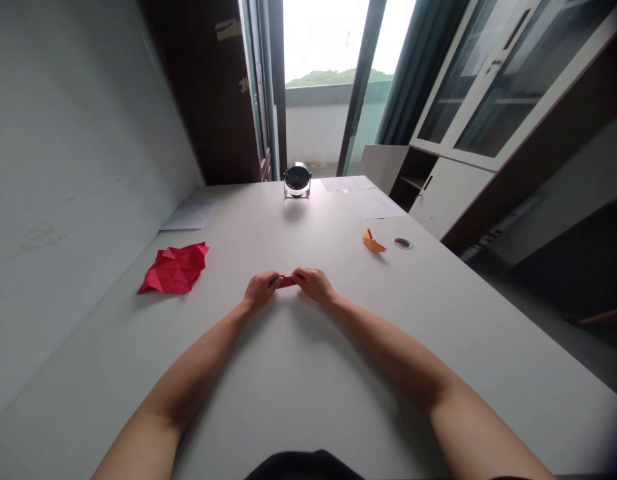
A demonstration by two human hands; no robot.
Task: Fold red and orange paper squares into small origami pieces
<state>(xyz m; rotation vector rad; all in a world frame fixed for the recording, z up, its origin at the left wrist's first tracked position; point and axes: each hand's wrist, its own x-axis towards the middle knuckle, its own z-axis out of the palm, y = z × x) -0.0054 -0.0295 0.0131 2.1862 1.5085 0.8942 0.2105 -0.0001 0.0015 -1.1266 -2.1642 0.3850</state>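
The red strip (287, 282) looks matt and papery, the tabletop (298, 387) smooth.

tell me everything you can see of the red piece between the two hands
The red piece looks like paper, matte and plain red, and shows as a short, narrow band, possibly folded. It runs roughly sideways, its right end slightly higher in the picture. The left hand pinches one end and the right hand the other, their fingers hiding part of it. It is over the white table; whether it touches the surface can't be told.
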